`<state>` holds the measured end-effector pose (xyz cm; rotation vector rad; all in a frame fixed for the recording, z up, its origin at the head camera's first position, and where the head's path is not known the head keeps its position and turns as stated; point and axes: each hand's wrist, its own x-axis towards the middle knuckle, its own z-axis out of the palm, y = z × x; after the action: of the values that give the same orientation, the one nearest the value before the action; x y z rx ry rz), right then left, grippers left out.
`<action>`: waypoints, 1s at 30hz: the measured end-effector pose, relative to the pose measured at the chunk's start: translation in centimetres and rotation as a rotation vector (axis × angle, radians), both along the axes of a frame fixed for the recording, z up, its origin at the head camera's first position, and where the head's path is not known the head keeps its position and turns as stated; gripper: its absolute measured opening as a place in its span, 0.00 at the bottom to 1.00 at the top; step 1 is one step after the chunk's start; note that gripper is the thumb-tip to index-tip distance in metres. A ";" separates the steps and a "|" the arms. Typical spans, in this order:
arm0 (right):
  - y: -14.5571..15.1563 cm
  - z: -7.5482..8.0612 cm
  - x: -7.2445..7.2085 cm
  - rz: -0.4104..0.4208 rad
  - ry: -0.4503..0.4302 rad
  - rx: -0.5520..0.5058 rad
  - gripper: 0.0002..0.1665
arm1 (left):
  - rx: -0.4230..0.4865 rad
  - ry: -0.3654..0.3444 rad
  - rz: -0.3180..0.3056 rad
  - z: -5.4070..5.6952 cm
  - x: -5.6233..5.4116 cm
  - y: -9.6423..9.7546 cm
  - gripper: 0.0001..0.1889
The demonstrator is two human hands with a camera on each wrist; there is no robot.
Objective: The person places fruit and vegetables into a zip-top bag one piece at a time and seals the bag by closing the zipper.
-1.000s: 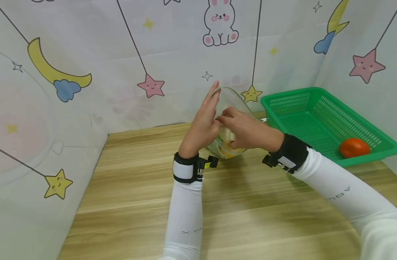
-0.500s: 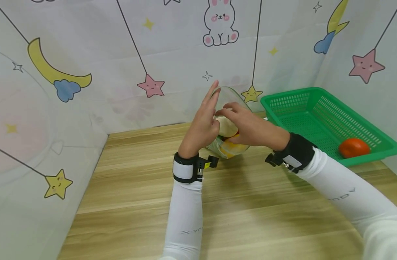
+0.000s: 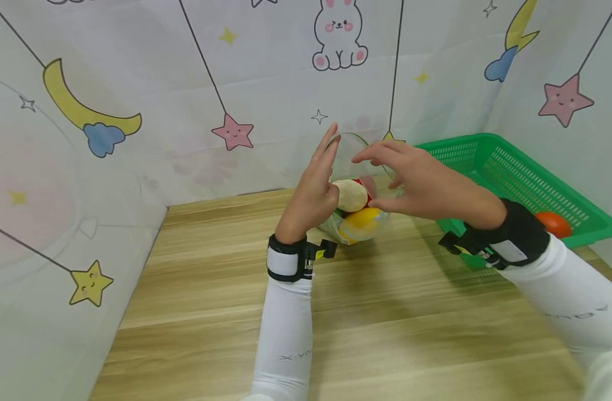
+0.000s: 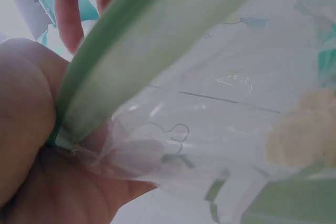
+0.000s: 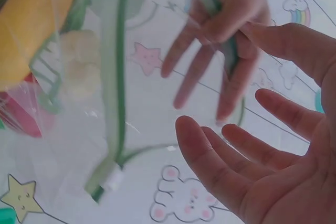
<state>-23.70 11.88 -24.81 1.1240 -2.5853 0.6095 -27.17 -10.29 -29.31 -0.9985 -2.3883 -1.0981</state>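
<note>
My left hand (image 3: pixel 313 192) pinches the green-edged mouth of a clear zip bag (image 4: pixel 157 145) by its thumb. The bag stands tilted, its mouth spread. A rounded cream-coloured piece (image 3: pixel 350 195) lies inside, above a yellow piece (image 3: pixel 362 218). Something red (image 5: pixel 23 111) and some green show in it too; their kinds I cannot tell. My right hand (image 3: pixel 418 181) is just right of the mouth, fingers apart and slightly bent, holding nothing. In the right wrist view a white slider (image 5: pixel 113 178) sits at the end of the bag's zip.
A green plastic basket (image 3: pixel 542 175) stands at the right on the wooden table (image 3: pixel 210 312), with one orange-red tomato (image 3: pixel 554 224) at its near right end. Behind the table hangs a white printed cloth (image 3: pixel 276 72); another side closes off the left.
My right hand has let go of the cream-coloured piece in the bag and drawn back to the right, its fingers spreading. My left hand has stayed on the bag's edge.
</note>
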 end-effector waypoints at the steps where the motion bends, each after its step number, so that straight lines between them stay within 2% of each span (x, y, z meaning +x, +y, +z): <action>1: 0.3 0.3 0.2 -0.003 0.012 -0.009 0.40 | 0.002 -0.002 0.000 0.0 0.0 0.0 0.42; 4: 1.1 1.1 0.6 -0.029 0.046 -0.030 0.41 | 0.008 -0.007 -0.002 0.0 0.0 0.0 0.42; 8: 2.5 2.3 1.0 -0.103 0.071 -0.031 0.43 | 0.013 -0.007 -0.003 0.0 -0.1 0.0 0.43; 12: 4.3 3.1 0.6 -0.180 0.075 -0.004 0.44 | 0.009 -0.004 -0.001 -0.1 -0.1 0.0 0.43; 18: 8.1 3.1 -1.8 -0.291 -0.022 0.067 0.46 | 0.002 0.001 0.001 0.0 -0.1 -0.1 0.43; 23: 11.8 2.0 -4.2 -0.383 -0.093 0.125 0.47 | 0.006 -0.007 -0.003 0.0 0.0 -0.2 0.43; 30: 16.0 0.4 -6.0 -0.442 -0.151 0.189 0.47 | 0.013 -0.006 -0.009 0.0 0.1 -0.2 0.43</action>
<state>-29.69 27.87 -24.43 0.5312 -2.9366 0.3631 -27.08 -10.46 -29.29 -1.0032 -2.3808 -1.1202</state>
